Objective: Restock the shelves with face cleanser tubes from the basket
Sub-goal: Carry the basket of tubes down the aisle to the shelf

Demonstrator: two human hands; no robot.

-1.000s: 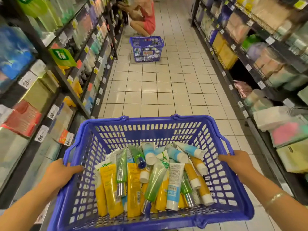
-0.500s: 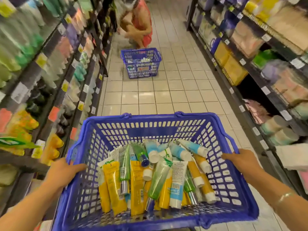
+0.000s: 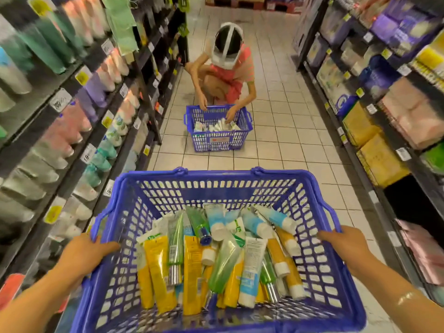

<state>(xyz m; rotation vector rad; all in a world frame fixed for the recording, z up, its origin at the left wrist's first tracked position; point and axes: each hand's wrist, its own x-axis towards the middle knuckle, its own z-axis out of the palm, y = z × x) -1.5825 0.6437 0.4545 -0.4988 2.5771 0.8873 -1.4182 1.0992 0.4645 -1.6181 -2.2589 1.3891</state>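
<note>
Between two long runs of supermarket shelving, I carry a blue plastic basket point(image 3: 223, 188) down a white-tiled aisle point(image 3: 283, 131), one hand on each side rim. My left hand point(image 3: 84, 254) grips the left rim, fingers wrapped over the outside edge and thumb laid inside along the mesh wall. My right hand point(image 3: 343, 246) clasps the right rim the same way, fingers curled over it; a thin bracelet point(image 3: 406, 296) shows on that forearm. Face cleanser tubes point(image 3: 216, 258) lie heaped in the bottom of the basket, yellow, green, and blue-and-white, most of them lengthwise with caps pointing different ways. Left shelves point(image 3: 72, 121) hold upright tubes and bottles in pink, purple, green and white, blurred, with price tags along the shelf edges. Right shelves point(image 3: 374, 111) carry wrapped packs in yellow, pink and purple. Farther along the aisle, another person point(image 3: 225, 75) in a red-striped top, wearing a white head rig, squats with both hands in a second blue basket point(image 3: 218, 138) set on the floor.
</note>
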